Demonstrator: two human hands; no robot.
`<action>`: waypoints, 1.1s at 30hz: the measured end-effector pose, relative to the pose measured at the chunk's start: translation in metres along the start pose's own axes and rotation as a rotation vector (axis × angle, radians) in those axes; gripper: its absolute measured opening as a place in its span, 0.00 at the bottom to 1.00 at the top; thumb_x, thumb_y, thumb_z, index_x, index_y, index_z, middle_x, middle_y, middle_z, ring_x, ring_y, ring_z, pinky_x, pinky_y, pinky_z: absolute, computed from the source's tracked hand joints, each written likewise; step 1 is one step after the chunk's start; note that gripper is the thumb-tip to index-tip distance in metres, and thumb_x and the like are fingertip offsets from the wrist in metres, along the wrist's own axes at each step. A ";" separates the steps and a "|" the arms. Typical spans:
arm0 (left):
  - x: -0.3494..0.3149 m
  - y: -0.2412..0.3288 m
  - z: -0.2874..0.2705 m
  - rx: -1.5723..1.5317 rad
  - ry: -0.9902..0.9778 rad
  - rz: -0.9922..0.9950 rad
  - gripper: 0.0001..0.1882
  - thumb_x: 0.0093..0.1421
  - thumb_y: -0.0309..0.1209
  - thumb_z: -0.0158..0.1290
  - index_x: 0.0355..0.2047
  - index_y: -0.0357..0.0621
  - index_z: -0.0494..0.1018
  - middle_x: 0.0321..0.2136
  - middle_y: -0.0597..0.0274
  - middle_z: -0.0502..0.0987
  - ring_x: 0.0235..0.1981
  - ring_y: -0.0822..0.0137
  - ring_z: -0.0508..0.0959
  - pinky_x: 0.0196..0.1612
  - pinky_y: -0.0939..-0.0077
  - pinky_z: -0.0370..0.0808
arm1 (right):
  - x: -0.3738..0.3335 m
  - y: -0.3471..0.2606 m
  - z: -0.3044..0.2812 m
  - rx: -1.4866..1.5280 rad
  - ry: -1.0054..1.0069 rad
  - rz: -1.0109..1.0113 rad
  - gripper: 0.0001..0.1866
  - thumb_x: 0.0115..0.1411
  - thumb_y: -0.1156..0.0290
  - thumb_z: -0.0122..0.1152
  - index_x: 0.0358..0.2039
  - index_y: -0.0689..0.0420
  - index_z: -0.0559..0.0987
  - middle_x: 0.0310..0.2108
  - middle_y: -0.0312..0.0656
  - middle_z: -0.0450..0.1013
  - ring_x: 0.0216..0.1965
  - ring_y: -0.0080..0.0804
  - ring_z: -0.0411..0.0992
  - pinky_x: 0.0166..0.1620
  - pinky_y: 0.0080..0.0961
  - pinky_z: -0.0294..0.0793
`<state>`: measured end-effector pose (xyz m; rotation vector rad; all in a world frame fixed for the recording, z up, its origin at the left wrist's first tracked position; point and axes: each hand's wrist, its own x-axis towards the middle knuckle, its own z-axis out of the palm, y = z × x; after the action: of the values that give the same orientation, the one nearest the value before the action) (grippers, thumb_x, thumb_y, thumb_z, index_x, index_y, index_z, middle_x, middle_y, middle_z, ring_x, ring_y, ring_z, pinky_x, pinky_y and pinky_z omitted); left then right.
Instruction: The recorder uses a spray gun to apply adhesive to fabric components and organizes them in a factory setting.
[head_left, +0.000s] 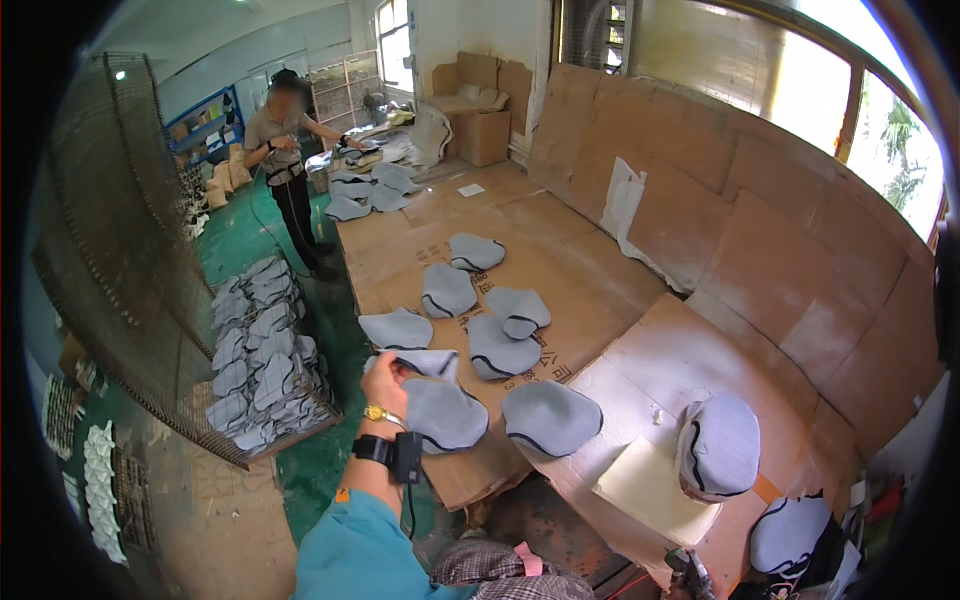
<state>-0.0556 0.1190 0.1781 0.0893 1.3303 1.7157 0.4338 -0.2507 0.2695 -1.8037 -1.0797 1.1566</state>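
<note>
My left hand (383, 388) pinches the edge of a grey fabric piece (432, 364) with black edging, lifted and folded over at the table's left side. Just below it lies another grey piece (447, 415), flat on the cardboard. To the right of that rests a third grey piece (552, 418). My right hand does not show. At the lower edge stands the top of a dark metal tool that looks like a spray gun (688, 570); whatever holds it is hidden.
Several similar pieces are spread over the cardboard-covered table (610, 265). A grey padded form (718, 447) sits by a pale yellow sheet (650, 490). On the left, heaped grey pieces (265, 350) fill a rack. Another person (290, 170) stands at the table's far end.
</note>
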 end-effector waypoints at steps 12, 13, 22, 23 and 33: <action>0.194 -0.073 -0.061 -0.215 0.145 -0.171 0.21 0.53 0.40 0.52 0.45 0.47 0.65 0.45 0.69 0.67 0.45 0.69 0.71 0.56 0.60 0.53 | 0.042 -0.075 0.089 -0.030 0.009 0.018 0.24 0.54 0.80 0.58 0.53 0.63 0.66 0.45 0.40 0.70 0.45 0.28 0.67 0.46 0.21 0.67; 0.202 -0.092 -0.068 -0.206 0.151 -0.196 0.21 0.53 0.40 0.52 0.45 0.47 0.65 0.45 0.69 0.67 0.45 0.69 0.71 0.56 0.60 0.53 | 0.041 -0.087 0.097 -0.032 0.047 0.031 0.24 0.54 0.80 0.58 0.53 0.63 0.66 0.45 0.41 0.70 0.45 0.28 0.68 0.46 0.22 0.67; 0.211 -0.196 -0.097 -0.228 -0.025 -0.450 0.30 0.53 0.41 0.51 0.55 0.54 0.54 0.55 0.63 0.58 0.54 0.61 0.65 0.53 0.55 0.57 | 0.024 -0.135 0.117 -0.053 0.206 0.113 0.23 0.53 0.81 0.58 0.51 0.64 0.67 0.45 0.42 0.71 0.44 0.27 0.68 0.46 0.22 0.67; 0.208 -0.202 -0.102 -0.130 -0.138 -0.354 0.30 0.53 0.42 0.52 0.54 0.51 0.55 0.54 0.62 0.57 0.53 0.60 0.66 0.54 0.56 0.57 | 0.022 -0.135 0.116 -0.050 0.215 0.025 0.21 0.54 0.81 0.57 0.50 0.63 0.68 0.42 0.40 0.71 0.41 0.27 0.69 0.45 0.22 0.68; 0.114 -0.175 -0.007 0.080 -0.062 -0.428 0.22 0.49 0.34 0.52 0.46 0.46 0.65 0.46 0.63 0.66 0.41 0.65 0.69 0.49 0.67 0.61 | -0.037 -0.151 0.113 -0.146 0.502 -0.112 0.23 0.56 0.73 0.57 0.52 0.63 0.66 0.35 0.36 0.70 0.34 0.22 0.66 0.38 0.20 0.67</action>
<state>-0.0164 0.1894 -0.0150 -0.0909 1.2657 1.2898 0.2794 -0.2110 0.3774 -1.9727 -0.9637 0.5227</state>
